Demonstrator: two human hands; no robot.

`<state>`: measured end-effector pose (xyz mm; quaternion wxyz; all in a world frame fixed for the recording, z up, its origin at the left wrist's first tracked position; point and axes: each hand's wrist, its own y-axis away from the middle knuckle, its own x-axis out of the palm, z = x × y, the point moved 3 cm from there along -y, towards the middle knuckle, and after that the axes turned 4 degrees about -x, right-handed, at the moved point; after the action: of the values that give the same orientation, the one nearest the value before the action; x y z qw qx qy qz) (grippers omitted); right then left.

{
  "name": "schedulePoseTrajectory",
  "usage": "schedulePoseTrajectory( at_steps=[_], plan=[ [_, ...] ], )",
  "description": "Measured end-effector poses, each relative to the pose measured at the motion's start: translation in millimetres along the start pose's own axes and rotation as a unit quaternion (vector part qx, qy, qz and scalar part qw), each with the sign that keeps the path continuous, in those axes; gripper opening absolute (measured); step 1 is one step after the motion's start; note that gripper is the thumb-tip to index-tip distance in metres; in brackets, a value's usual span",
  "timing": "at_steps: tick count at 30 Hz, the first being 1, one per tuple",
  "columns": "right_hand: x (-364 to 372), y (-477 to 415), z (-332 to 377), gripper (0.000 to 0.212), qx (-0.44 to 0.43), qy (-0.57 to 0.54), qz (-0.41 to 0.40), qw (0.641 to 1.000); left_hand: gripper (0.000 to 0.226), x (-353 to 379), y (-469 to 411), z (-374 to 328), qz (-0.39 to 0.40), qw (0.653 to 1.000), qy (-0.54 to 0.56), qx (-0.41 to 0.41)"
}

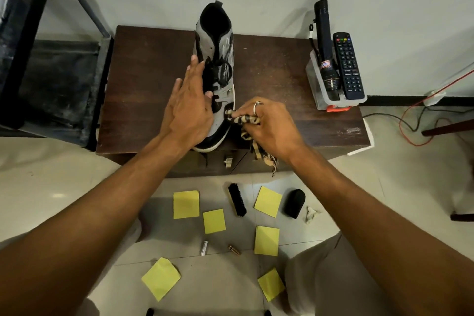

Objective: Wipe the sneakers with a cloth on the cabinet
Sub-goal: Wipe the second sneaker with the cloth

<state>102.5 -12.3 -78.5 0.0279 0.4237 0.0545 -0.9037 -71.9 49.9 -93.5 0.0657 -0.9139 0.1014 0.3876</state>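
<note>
1. One sneaker [222, 86] stands on the dark wood cabinet [154, 79], roughly mid-top. Only one shoe in view; a 2nd can't be seen.
2. Long axis runs straight away from the person: toe at the cabinet's front edge, heel and collar toward the wall. Sole down, upright.
3. L hand [188, 108]: fingers straight, lying flat along the shoe's left flank and laces, steadying it. Not curled round anything.
4. R hand [272, 123]: fingers curled, gripping a bunched striped cloth [246, 120]. The wad touches the shoe's right side near the forefoot; the loose tail hangs over the cabinet's front edge.
5. Key relation: the shoe sits between the hands, L on its left side, R w/ cloth on its right, both at the toe half. The heel half lies farther off, past the fingertips.
6. Judgement: wiping is under way on the right forefoot. A next stroke prob. runs along the long axis, toe toward heel, w/ the R hand reaching fwd while the L braces against the push.
7. Risk: a sideways push could tip the tall shoe leftward if the L hand lifts.
8. Right rear of the cabinet, well apart: clear tray [314, 84] w/ torch [324, 41] and remote [348, 64].
</note>
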Motion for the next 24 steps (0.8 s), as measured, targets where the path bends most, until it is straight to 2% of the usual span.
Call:
schedulePoseTrajectory(
  at_steps=[4,7,16,22,24],
  plan=[
    [-2,-5,-5,0.028,0.085,-0.093,-0.153,0.980,0.061,-1,-2,-7,-0.025,0.998,0.043,-0.037],
    [6,-18,-3,0.032,0.083,-0.127,-0.187,0.971,0.062,11,4,1,-0.035,0.998,0.031,-0.038],
    [19,-32,2,0.022,0.081,-0.047,-0.104,0.990,0.058,20,2,9,-0.053,0.998,0.017,-0.016],
    [-6,-36,5,0.017,0.090,0.002,0.027,0.996,0.058,19,3,9,-0.051,0.998,0.018,-0.012],
    [-12,-45,7,0.018,0.088,-0.012,0.007,0.996,0.058,20,2,9,-0.050,0.999,0.015,-0.015]
  ],
)
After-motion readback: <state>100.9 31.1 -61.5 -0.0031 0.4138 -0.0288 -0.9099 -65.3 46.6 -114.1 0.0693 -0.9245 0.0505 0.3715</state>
